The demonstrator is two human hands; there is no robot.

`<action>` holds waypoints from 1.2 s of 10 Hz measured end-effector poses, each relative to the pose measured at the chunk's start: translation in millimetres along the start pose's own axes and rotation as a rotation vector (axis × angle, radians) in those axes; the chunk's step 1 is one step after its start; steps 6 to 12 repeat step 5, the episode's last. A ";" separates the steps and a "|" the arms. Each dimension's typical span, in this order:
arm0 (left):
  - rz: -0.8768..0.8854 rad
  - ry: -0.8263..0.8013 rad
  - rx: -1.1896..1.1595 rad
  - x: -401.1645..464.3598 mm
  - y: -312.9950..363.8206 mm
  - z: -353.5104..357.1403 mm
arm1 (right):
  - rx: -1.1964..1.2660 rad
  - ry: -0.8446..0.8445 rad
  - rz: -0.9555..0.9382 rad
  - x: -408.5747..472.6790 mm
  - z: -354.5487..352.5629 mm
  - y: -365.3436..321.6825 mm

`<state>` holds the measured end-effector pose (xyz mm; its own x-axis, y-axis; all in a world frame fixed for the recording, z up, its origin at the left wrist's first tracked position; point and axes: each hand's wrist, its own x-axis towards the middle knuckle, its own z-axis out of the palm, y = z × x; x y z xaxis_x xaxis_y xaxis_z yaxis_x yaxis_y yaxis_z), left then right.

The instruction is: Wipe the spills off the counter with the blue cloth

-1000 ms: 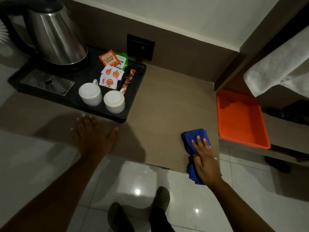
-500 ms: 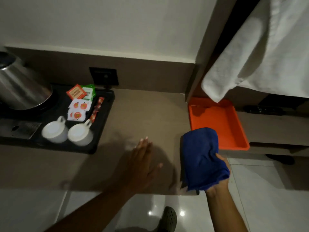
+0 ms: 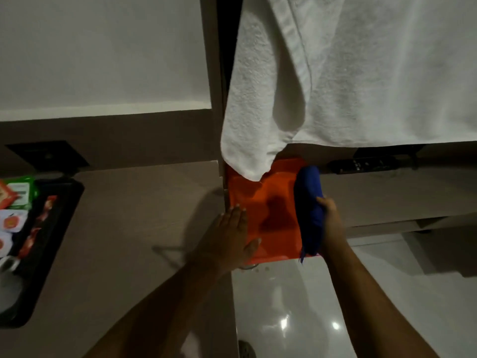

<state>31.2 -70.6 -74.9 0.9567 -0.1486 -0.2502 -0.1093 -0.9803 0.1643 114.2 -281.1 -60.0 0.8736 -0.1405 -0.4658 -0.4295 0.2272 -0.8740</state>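
Observation:
The blue cloth (image 3: 310,208) is bunched into a roll and held above the right side of an orange tray (image 3: 276,202). My right hand (image 3: 331,218) is shut on the cloth from its right side. My left hand (image 3: 227,236) lies flat with fingers spread over the counter's right edge and the tray's left rim, holding nothing. The brown counter (image 3: 144,215) stretches to the left of the tray. No spill is visible on it in this dim light.
A white towel (image 3: 348,86) hangs above the tray, its corner dipping over the tray's back edge. A black tray (image 3: 51,228) with tea sachets and white cups sits at the far left. A dark remote (image 3: 361,164) lies on the shelf right of the tray. Glossy floor tiles (image 3: 284,319) below.
My right hand lifted the blue cloth off the counter and carried it right, over the orange tray. My left hand slid right to the counter's edge. The view swung right.

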 end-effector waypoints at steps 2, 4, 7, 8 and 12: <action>0.010 0.005 0.103 21.4 -6.5 15.2 | -1.479 -0.384 -0.486 57.8 18.8 70.2; 0.014 -0.002 0.127 25.9 -7.5 10.0 | -1.616 -0.383 -0.519 59.8 20.3 76.6; -0.020 0.035 0.109 14.9 -14.2 -1.8 | -1.529 -0.320 -0.467 45.4 24.7 64.2; -0.020 0.035 0.109 14.9 -14.2 -1.8 | -1.529 -0.320 -0.467 45.4 24.7 64.2; -0.020 0.035 0.109 14.9 -14.2 -1.8 | -1.529 -0.320 -0.467 45.4 24.7 64.2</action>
